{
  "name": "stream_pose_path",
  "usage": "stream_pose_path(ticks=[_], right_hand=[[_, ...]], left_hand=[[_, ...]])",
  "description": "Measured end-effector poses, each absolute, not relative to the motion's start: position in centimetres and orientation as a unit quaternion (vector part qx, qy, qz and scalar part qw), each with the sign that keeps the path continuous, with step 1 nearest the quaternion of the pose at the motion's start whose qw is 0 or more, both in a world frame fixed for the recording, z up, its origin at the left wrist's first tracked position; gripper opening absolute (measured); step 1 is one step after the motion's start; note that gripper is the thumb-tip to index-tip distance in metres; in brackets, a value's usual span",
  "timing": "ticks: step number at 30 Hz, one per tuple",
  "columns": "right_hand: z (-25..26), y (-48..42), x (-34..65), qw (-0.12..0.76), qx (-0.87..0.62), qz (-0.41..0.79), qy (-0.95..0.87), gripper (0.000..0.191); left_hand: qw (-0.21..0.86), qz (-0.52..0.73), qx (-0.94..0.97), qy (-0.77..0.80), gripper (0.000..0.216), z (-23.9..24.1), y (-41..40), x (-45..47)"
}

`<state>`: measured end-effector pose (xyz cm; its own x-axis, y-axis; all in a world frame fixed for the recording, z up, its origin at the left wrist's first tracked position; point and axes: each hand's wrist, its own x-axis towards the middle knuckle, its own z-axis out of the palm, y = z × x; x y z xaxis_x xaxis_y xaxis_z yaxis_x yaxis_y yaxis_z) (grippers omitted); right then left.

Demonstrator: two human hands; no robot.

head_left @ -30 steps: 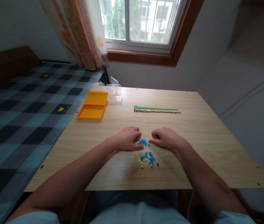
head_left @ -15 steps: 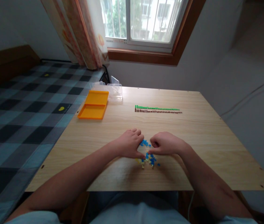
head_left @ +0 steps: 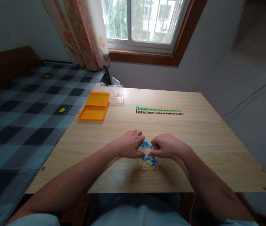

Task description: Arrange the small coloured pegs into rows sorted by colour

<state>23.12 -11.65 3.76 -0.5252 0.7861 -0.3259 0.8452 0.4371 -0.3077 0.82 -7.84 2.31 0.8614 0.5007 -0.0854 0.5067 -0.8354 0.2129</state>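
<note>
Both hands rest at a small pile near the table's front middle. My left hand [head_left: 131, 144] lies palm down at the left of the pile, with its fingers bent over and its thumb stretched apart; it is open. Its fingers are beside a cluster of small blue blocks [head_left: 145, 144]. My right hand [head_left: 168, 145] is on the right side, its fingers curled inward and its thumb held away from them beside more blue blocks [head_left: 153, 161]. I see nothing held in it. Several pale yellow blocks [head_left: 144, 168] lie mixed in at the near side.
Farther back on the wooden table [head_left: 104, 179] stand a row of green blocks [head_left: 151, 109] and a row of dark brown blocks [head_left: 151, 112]. An open orange case [head_left: 92, 113] lies at the back left, beside clear plastic boxes [head_left: 116, 94]. A bed [head_left: 29, 103] adjoins the left edge.
My left thumb has shifted slightly up and away from the near blocks, showing more of the yellow ones. The right hand has hardly moved.
</note>
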Motion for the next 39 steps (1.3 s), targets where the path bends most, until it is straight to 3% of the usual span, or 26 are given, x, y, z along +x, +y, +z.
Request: stream_pose_path(ticks=[11,19,24,34,39], right_hand=[[3.7,-10.9,24.6,0.073,0.498,-0.235,0.831,0.037],[2.8,-10.8,23.7,0.007,0.54,-0.17,0.824,0.04],[2.9,-10.6,24.5,-0.038,0.528,-0.193,0.826,0.041],[3.4,-10.4,26.2,-0.041,0.464,-0.279,0.84,0.035],[3.5,-10.9,25.2,-0.035,0.448,-0.265,0.853,0.032]], left_hand=[[0.081,-0.022,0.958,0.276,0.058,2.2,-8.3,1.3],[0.099,-0.012,0.956,0.276,0.047,2.3,-8.2,1.2],[0.126,-0.006,0.945,0.301,0.035,2.3,-7.8,1.4],[0.183,0.026,0.912,0.367,0.032,2.1,-6.9,1.4],[0.156,0.038,0.932,0.325,0.033,2.4,-7.9,1.5]])
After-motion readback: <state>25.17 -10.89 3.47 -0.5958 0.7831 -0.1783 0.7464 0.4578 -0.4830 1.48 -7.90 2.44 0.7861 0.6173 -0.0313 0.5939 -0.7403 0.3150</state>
